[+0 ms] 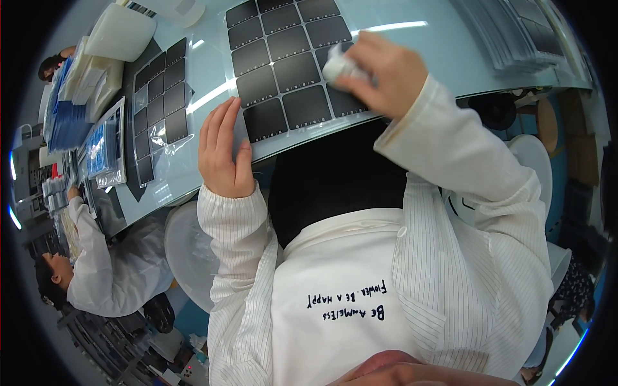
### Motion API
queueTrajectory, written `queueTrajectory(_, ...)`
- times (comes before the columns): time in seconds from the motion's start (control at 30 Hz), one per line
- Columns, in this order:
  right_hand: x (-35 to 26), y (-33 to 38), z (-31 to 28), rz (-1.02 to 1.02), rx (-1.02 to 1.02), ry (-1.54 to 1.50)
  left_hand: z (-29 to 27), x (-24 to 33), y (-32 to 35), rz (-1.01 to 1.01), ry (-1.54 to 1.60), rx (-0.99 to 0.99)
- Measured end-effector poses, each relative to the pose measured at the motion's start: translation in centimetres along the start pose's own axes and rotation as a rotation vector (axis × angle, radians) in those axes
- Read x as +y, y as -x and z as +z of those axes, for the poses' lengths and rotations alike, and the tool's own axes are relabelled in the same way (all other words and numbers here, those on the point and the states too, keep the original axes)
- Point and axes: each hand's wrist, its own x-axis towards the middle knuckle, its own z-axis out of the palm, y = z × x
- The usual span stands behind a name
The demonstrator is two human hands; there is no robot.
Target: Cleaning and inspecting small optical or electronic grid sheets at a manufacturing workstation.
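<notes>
In front of me on the pale glass-like tabletop lies a sheet of dark grey rounded panels (pixel 267 42) in a grid, each with a row of small pale marks along one edge. My right hand (pixel 389 74) is closed around a crumpled white wad (pixel 344 66), perhaps cloth or tissue, over the right-hand panels; its fingers are slightly blurred. At the sheet's lower left corner, my left hand (pixel 222 154) rests with fingers stretched out, fingertips by the panel edge. It holds nothing.
Left of the sheet lies a second dark panel sheet (pixel 164 96) under shiny film. Beyond it are foam blocks (pixel 122 32) and blue-edged stacks (pixel 67 125). Stacked transparent sheets (pixel 505 38) stand at the far right. A person in white (pixel 116 276) works at the left. The table edge (pixel 309 138) runs before me.
</notes>
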Motion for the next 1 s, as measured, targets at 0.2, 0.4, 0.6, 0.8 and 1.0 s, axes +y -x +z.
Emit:
queueTrajectory(0.2, -0.7, 0.2, 0.5, 0.099, 0.056, 0.061, 0.1, -0.2, -0.1, 0.031, -0.002, 0.007)
queueTrajectory(0.4, 3.0, -1.7, 0.4, 0.262, 0.082, 0.082, 0.1, -0.1, -0.3, 0.024, 0.006, 0.007)
queueTrajectory(0.6, 3.1, -2.3, 0.7, 0.212, 0.115, 0.087, 0.0, -0.2, -0.2, 0.034, 0.007, 0.007)
queueTrajectory(0.8, 1.7, -1.5, 1.3, 0.136, 0.074, 0.014, 0.0, -0.3, -0.2, 0.025, -0.001, 0.006)
queueTrajectory(1.0, -0.7, -0.7, 1.4, 0.032, -0.011, -0.098, -0.1, -0.2, -0.2, 0.027, 0.001, 0.0)
